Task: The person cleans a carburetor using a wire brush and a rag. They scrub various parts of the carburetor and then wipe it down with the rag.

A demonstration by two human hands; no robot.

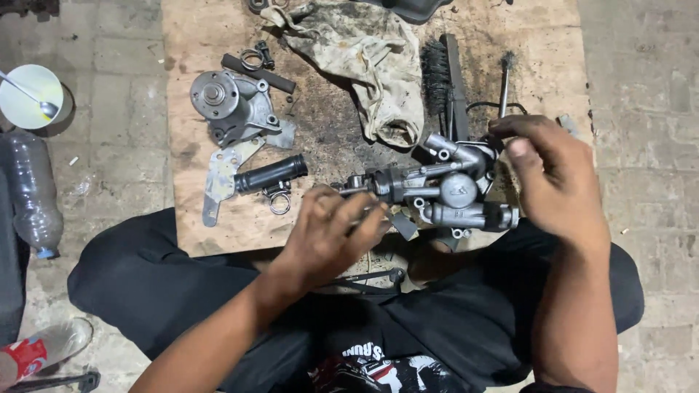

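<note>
A grey metal engine part [444, 191] with tubes and flanges is held over the front edge of a wooden board [196, 44]. My left hand [331, 236] grips its left end, fingers closed around a narrow shaft. My right hand [557, 178] holds its right end, fingers curled over the top tube. I sit cross-legged in black trousers [167, 291] below the board.
On the board lie a round grey pump housing [229, 102], a flat metal bracket [222, 175], a black rubber hose with clamps [271, 175], a dirty rag [364, 65] and a black brush [440, 76]. A bowl with a spoon [29, 94] and a plastic bottle [33, 193] stand left.
</note>
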